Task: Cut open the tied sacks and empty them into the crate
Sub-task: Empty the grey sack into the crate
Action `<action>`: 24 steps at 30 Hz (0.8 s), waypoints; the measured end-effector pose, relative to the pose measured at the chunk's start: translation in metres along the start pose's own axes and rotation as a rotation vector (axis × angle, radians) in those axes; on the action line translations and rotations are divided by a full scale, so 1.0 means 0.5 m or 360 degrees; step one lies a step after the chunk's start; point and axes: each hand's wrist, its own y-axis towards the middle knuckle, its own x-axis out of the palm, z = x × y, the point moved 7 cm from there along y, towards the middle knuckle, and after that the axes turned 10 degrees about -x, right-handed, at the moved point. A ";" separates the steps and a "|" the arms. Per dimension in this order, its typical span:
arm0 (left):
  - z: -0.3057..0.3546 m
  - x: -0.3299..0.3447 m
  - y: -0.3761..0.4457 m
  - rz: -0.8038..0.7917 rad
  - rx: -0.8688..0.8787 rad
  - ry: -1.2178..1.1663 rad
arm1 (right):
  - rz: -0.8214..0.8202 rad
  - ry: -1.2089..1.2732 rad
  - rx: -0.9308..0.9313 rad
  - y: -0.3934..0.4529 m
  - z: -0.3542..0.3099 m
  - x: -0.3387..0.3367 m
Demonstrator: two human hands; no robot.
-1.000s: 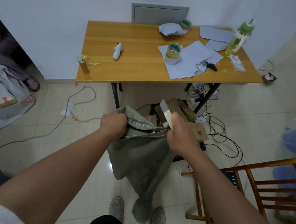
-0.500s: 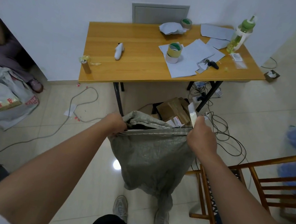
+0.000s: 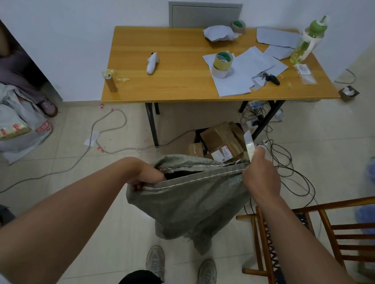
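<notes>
Head view: both hands — left hand (image 3: 147,175), right hand (image 3: 261,173) — clench the sack (image 3: 194,202) mouth, the crate (image 3: 222,141) just beyond.

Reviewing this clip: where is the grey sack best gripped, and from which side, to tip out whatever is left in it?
Judging by its pose, the grey sack hangs mouth-up, both hands already pinching the stitched rim: left hand, right hand. To tip it, one hand should probably come from underneath and grip the narrow bottom corner hanging above the shoes, then lift it above the mouth.
</notes>
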 end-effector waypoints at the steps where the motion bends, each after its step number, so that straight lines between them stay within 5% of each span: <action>1: -0.010 -0.003 0.006 0.0020 -0.0038 -0.0018 | -0.0004 0.0000 0.0008 -0.001 0.003 0.000; 6: -0.024 -0.057 0.027 0.0453 0.0021 -0.0388 | -0.0009 0.0027 0.0111 -0.004 0.015 0.009; 10: -0.047 -0.112 0.012 0.0954 -0.0041 0.0034 | -0.0008 0.0025 0.0170 0.002 0.023 0.016; 17: -0.067 -0.068 0.007 0.0695 -0.0215 0.0816 | -0.0025 -0.0027 0.0145 0.004 0.020 0.024; 24: -0.066 -0.084 0.045 0.0999 -0.0260 0.1133 | -0.0014 0.0035 0.0122 0.002 0.002 0.042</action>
